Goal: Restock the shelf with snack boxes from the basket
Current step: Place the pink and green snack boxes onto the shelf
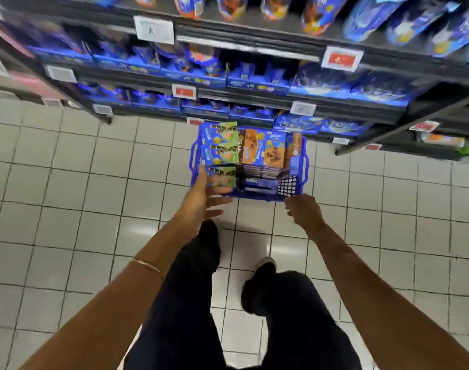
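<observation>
A blue plastic basket (297, 182) stands on the tiled floor in front of the shelf (254, 100). It holds green-and-blue snack boxes (222, 145) on its left side and orange-and-blue snack boxes (265, 153) in the middle. My left hand (201, 201) hovers at the basket's near left corner with fingers spread, touching or just short of the nearest green box (222, 176). My right hand (304, 210) hangs just before the basket's near right corner, fingers curled downward, nothing in it.
The dark shelf rows hold several blue snack boxes, with white and red price tags (341, 58) on the edges. An angled shelf end (404, 129) juts out at the right. My legs in dark trousers (196, 289) stand on light floor tiles behind the basket.
</observation>
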The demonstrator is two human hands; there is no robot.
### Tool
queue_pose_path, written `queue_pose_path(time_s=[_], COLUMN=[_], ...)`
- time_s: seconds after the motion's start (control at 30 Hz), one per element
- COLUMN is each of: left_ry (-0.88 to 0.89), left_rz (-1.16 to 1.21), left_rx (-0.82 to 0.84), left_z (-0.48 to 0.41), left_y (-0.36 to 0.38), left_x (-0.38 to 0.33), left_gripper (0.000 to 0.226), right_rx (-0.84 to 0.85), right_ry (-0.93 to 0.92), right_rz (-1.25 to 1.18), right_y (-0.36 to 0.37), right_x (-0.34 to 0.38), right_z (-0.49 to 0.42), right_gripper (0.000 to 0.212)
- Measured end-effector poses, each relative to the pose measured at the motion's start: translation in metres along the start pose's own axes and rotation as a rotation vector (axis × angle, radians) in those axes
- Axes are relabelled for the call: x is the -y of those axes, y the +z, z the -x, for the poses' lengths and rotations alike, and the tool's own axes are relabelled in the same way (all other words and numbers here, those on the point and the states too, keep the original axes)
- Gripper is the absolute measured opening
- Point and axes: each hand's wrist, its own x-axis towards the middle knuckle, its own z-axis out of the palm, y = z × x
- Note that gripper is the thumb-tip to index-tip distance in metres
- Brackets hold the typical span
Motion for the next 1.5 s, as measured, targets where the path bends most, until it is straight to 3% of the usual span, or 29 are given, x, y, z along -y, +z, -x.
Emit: queue_pose_path(time_s=[0.13, 0.27, 0.47, 0.63, 0.77, 0.9, 1.07, 1.17, 1.27, 1.37, 1.5], left_ry=[-0.022, -0.013, 0.096, 0.193, 0.22, 0.22, 0.29, 0.31, 0.322, 0.361, 0.482], left_rz=[-0.007, -0.042, -0.06, -0.074, -0.052, -0.021, -0.012, 0.014, -0.007, -0.058, -0.053], left_rx=[0.038, 0.101, 0.147, 0.119, 0.11, 0.095, 0.062, 0.05, 0.061, 0.057, -0.013], left_z=[-0.115, -0.231, -0.338, -0.356, -0.346, -0.329, -0.318, -0.312, -0.304, -0.297, -0.294], left_y=[0.027, 0.037, 0.052, 0.066, 0.073, 0.075, 0.067, 0.069, 0.074, 0.078, 0.082], left_x=[0.046, 0.082, 0.102, 0.112, 0.121, 0.127, 0.13, 0.124, 0.122, 0.124, 0.132], left_gripper=[0.079, 0.088, 0.094, 0.093, 0.089, 0.088, 0.088, 0.086, 0.085, 0.082, 0.067], right_rx=[-0.041, 0.029, 0.045, 0.02, 0.031, 0.157, 0.076, -0.024, -0.036, -0.051, -0.162], right_ry=[-0.123, -0.231, -0.387, -0.449, -0.512, -0.521, -0.638, -0.743, -0.868, -0.896, -0.9], right_rz=[0.185, 0.278, 0.632, 0.922, 0.876, 0.817, 0.835, 0.675, 0.303, -0.041, -0.33], right_y=[0.051, 0.097, 0.139, 0.154, 0.15, 0.139, 0.133, 0.121, 0.109, 0.104, 0.101], right_x=[-0.036, -0.067, -0.094, -0.113, -0.115, -0.111, -0.12, -0.125, -0.132, -0.13, -0.115], right_z=[-0.118, -0.231, -0.361, -0.397, -0.405, -0.409, -0.404, -0.387, -0.361, -0.333, -0.306], right_gripper=[0.019, 0.011, 0.054, 0.064, 0.056, 0.054, 0.045, 0.038, 0.033, 0.023, 0.026])
